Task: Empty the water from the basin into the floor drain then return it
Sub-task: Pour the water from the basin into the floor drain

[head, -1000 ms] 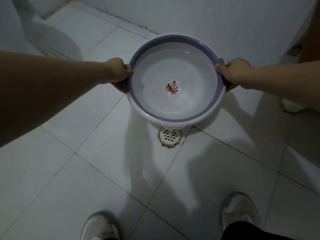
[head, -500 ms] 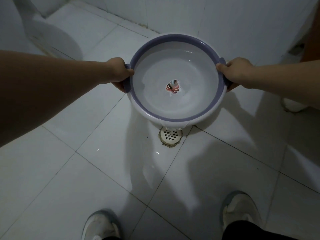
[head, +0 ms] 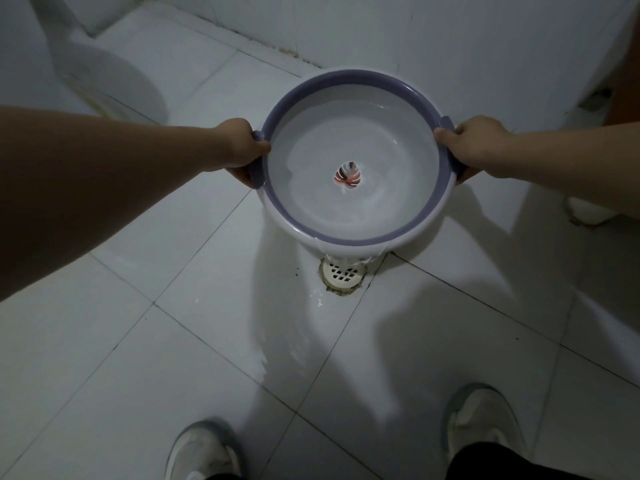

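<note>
Room: dim bathroom, white tiled floor (head: pixel 104 341) with dark grout lines, white wall (head: pixel 450 36) behind, toilet base (head: pixel 104 81) at far left.
Head view, basin: round white basin (head: pixel 353 161) with purple rim and a leaf print at its centre, held in the air over the floor, tipped toward the person, near edge lowest.
Water: shallow pool inside the basin; a thin stream spills over the near lip onto the floor drain (head: pixel 343 273).
Drain: round white grate directly under the near lip; wet sheen spreads on the tile toward the person.
Left hand (head: pixel 239 147): fingers clamped on the basin's left handle.
Right hand (head: pixel 474 143): fingers clamped on the right handle, thumb over the rim.
Feet: two pale shoes (head: pixel 204 452) at bottom edge, well apart from the drain.
</note>
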